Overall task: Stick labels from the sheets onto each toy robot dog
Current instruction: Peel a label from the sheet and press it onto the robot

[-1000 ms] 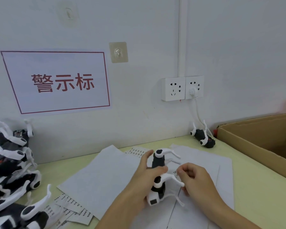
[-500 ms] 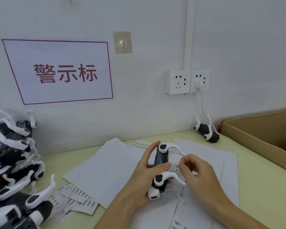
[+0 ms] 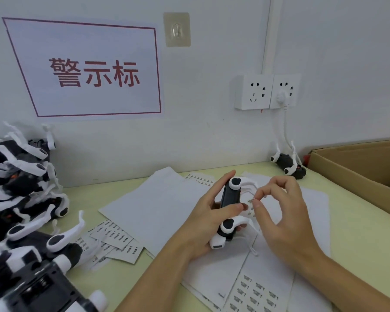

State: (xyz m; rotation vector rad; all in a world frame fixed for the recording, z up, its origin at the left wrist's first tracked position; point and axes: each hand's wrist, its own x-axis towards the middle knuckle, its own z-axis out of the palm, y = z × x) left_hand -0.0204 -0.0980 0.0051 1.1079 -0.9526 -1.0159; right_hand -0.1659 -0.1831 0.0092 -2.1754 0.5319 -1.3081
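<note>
Toy robot dog of black plastic with white legs (image 3: 231,208) was held upright above the pale green bench (image 3: 358,233), the left hand (image 3: 203,224) wrapped around its body in a firm grip, thumb across the dark panel. The right hand (image 3: 279,212) pinched a tiny printed label (image 3: 250,201) between thumb and forefinger just beside that panel, not yet touching it. Such a small sticker could have curled onto the fingertip or gone down crooked had the toy shifted in the grip. White label sheets (image 3: 254,291) lay under both wrists, their print too small to read; whether the panel already carried a label could not be told. A heap of black-and-white toy dogs (image 3: 20,199) was cut off at the left edge, and a brown cardboard box (image 3: 356,167) at the right hid its contents
</note>
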